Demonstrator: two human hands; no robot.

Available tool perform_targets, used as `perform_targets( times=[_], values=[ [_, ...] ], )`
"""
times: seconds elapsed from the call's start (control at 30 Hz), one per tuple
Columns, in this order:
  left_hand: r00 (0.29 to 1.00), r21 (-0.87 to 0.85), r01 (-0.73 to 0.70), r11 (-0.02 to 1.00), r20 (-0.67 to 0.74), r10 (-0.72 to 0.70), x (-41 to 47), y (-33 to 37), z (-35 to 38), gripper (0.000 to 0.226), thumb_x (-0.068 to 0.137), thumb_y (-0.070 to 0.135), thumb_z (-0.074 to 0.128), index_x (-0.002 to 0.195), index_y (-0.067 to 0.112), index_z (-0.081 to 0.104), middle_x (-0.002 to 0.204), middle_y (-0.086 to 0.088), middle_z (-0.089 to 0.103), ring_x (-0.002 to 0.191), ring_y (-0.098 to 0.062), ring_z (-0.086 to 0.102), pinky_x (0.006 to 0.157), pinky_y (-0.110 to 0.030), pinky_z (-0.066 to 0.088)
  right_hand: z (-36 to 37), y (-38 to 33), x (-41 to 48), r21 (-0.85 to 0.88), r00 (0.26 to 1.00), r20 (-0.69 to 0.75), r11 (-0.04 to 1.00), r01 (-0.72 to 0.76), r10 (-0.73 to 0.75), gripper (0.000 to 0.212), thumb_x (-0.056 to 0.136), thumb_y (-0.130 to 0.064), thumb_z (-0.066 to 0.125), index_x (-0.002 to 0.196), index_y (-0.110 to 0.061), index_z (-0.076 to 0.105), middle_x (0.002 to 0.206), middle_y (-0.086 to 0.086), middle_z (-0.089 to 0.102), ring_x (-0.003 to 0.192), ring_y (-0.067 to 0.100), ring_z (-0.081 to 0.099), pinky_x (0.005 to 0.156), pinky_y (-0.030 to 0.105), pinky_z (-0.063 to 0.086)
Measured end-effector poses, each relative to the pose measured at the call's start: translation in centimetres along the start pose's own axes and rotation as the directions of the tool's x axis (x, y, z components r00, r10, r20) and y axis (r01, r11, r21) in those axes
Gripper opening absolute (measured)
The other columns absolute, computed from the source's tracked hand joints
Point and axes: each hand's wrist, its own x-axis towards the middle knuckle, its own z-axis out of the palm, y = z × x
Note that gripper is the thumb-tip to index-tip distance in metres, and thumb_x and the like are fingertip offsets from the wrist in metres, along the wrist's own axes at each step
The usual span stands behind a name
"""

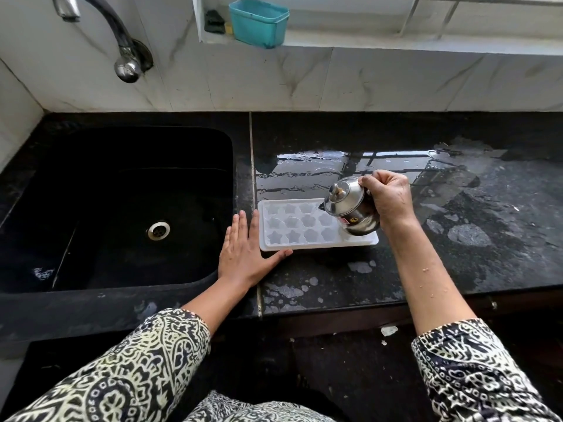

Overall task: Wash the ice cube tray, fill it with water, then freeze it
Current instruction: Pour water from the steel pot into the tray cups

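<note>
Tray (316,225) flat on black counter (457,239), just beside sink (122,208). Easy spot: near edge, close to both hands.

Left hand (243,248) open and flat, fingers straight, pressed against tray's left end, thumb under near corner. Probably there to stop tray sliding. Not gripping anything.

Right hand (388,199) closed around small steel pot (350,205). Pot tipped left, spout low over tray's back row, lid (342,193) on. Tipped that way to pour water into star holes, most likely. Hard to see stream itself.

Star holes look pale and shiny. Cannot tell which hold water yet. Right end of tray hidden under pot.

Sink looks dry, only drain (158,229) showing. Tap (91,13) above with no water coming out. Blue tub (259,22) on window ledge, inside not seen. Puddles on counter behind tray.

Filling step now. Freezing not yet done.
</note>
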Motion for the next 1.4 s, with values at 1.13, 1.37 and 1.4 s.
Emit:
perform_targets(
  times=[1.13,1.37,1.4],
  values=[
    [1.0,0.009,-0.003,1.0,-0.01,0.003,0.0,-0.1,0.2,0.119,0.065,0.092,0.023,0.152,0.02,-0.013,0.16,-0.012,-0.011,0.148,-0.021,-0.014,0.118,-0.035,-0.008,-0.2,-0.1,-0.3,0.118,0.996,-0.039,0.99,-0.072,0.077,0.038,0.084,-0.005,0.061,0.054,-0.016,0.04,0.053,0.0,0.042,0.048,0.008,0.04,0.047,0.016,0.039],
    [1.0,0.016,-0.005,1.0,-0.016,0.006,0.1,-0.2,0.2,0.119,0.065,0.093,0.022,0.153,0.02,-0.012,0.16,-0.012,-0.01,0.148,-0.021,-0.013,0.119,-0.036,-0.007,-1.3,0.0,-0.3,0.373,0.979,-0.049,0.913,-0.165,0.197,0.022,0.083,-0.003,0.061,0.063,-0.011,0.057,0.057,-0.005,0.061,0.061,0.011,0.056,0.059,0.022,0.05],
    [1.0,0.015,-0.005,1.0,-0.015,0.005,0.1,-0.3,0.2,0.119,0.065,0.093,0.022,0.153,0.02,-0.012,0.16,-0.012,-0.01,0.148,-0.021,-0.013,0.119,-0.036,-0.007,-1.5,0.1,-0.2,0.376,0.979,-0.051,0.912,-0.164,0.196,0.022,0.083,-0.003,0.061,0.063,-0.011,0.057,0.058,-0.004,0.061,0.061,0.012,0.056,0.059,0.022,0.051]
  ],
)
